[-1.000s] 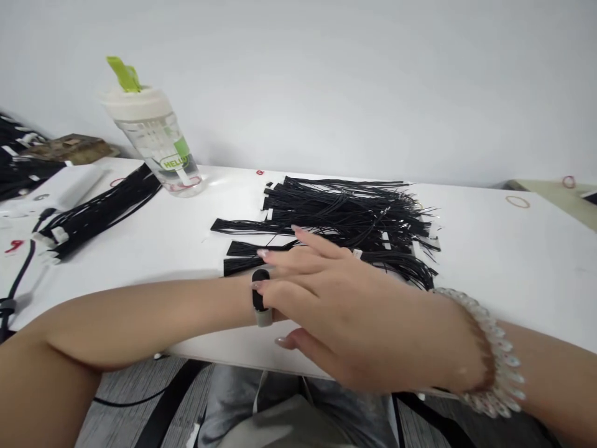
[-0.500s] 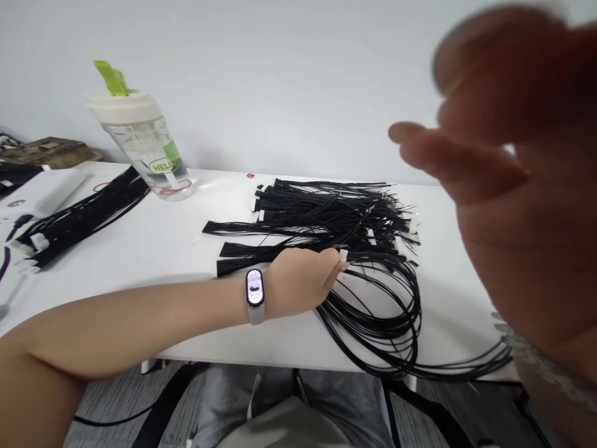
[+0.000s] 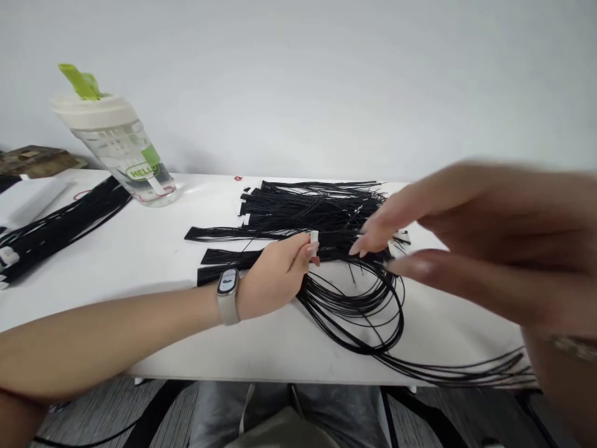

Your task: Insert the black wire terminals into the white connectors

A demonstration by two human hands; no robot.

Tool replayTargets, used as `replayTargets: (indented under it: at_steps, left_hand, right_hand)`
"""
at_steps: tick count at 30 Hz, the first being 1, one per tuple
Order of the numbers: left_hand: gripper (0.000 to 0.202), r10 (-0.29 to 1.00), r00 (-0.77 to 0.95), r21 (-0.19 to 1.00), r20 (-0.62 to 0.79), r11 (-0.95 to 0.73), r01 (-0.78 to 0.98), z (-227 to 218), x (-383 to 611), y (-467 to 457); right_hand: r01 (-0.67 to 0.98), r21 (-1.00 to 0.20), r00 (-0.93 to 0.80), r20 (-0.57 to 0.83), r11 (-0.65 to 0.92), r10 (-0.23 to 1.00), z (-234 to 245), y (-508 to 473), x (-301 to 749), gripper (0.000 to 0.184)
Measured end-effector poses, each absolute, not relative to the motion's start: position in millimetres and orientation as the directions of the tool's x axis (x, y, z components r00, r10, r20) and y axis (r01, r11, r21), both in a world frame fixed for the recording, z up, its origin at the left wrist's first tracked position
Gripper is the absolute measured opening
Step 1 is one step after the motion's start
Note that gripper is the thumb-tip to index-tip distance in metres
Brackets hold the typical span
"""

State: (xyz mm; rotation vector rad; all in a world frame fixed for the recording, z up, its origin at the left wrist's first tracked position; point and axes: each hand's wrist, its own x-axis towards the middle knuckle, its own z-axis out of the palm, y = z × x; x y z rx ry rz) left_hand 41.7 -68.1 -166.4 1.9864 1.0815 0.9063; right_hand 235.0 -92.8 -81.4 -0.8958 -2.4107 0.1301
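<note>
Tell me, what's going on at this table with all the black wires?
A person is handling thin black wires at a white table. The left hand pinches a small white connector at the end of a looped bundle. The right hand, blurred and close to the camera, is open, its fingers pointing toward the connector. A pile of wires lies behind, and a bottle stands at far left.

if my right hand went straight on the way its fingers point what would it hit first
Probably the small white plastic connector pinched by the left hand: the right hand points left at it. Depth is unclear, since that hand is blurred.
</note>
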Motion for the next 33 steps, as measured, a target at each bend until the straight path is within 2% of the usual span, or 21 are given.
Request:
replayTargets:
  at_steps: [3,6,8,11,13,14,16,18,20,23,26,33]
  left_hand:
    - [0.033,0.898,0.379,0.823,0.224,-0.382,0.419,-168.7,42.7,-64.0]
    - [0.036,0.923,0.339,0.844,0.184,-0.325,0.427,-169.3,45.0,-62.2]
    - [0.036,0.934,0.325,0.855,0.147,-0.285,0.433,-169.3,46.9,-61.3]
    - [0.038,0.955,0.278,0.868,0.099,-0.219,0.446,-169.6,49.0,-59.0]
    - [0.039,0.973,0.225,0.883,0.052,-0.150,0.446,-170.1,49.5,-56.9]
    - [0.040,0.980,0.199,0.895,0.029,-0.114,0.432,-170.4,49.4,-56.0]
    - [0.039,0.987,0.160,0.919,-0.012,-0.053,0.392,-170.7,49.0,-54.5]
    - [0.038,0.990,0.137,0.933,-0.023,-0.028,0.360,-171.2,48.3,-53.8]
    - [0.038,0.993,0.120,0.932,-0.016,-0.028,0.362,-171.9,47.5,-53.9]
    - [0.038,0.994,0.106,0.925,0.021,-0.059,0.376,-173.1,45.9,-54.6]
    - [0.038,0.995,0.098,0.927,0.025,-0.060,0.370,-173.6,44.5,-55.7]
    - [0.035,0.989,0.140,0.938,0.045,-0.090,0.335,-172.3,46.1,-61.9]
  right_hand:
    - [0.585,-0.251,-0.691,0.343,0.771,0.636,-97.5,-72.4,247.3,0.012]
    - [0.659,-0.148,-0.665,0.345,0.737,0.663,-121.0,-59.1,254.2,0.016]
    - [0.688,-0.126,-0.649,0.333,0.715,0.684,-131.2,-56.0,257.1,0.018]
    - [0.692,-0.241,-0.590,0.354,0.681,0.725,-129.5,-59.3,261.4,0.012]
    - [0.652,-0.387,-0.550,0.351,0.652,0.758,-120.8,-65.9,264.1,0.031]
    - [0.638,-0.452,-0.555,0.291,0.623,0.779,-116.2,-69.9,264.9,0.039]
    - [0.653,-0.539,-0.610,0.043,0.533,0.791,-110.0,-77.8,264.6,0.046]
    - [0.715,-0.544,-0.621,-0.207,0.439,0.756,-109.9,-83.0,259.9,0.044]
    - [0.738,-0.553,-0.607,-0.294,0.386,0.739,-115.3,-83.5,250.1,0.040]
    - [0.640,-0.621,-0.663,-0.150,0.452,0.734,-129.5,-76.8,229.5,0.033]
    - [0.604,-0.605,-0.665,-0.024,0.518,0.747,-143.9,-70.0,211.5,0.031]
    - [0.606,-0.653,-0.576,0.033,0.454,0.817,-156.4,-78.5,202.5,0.030]
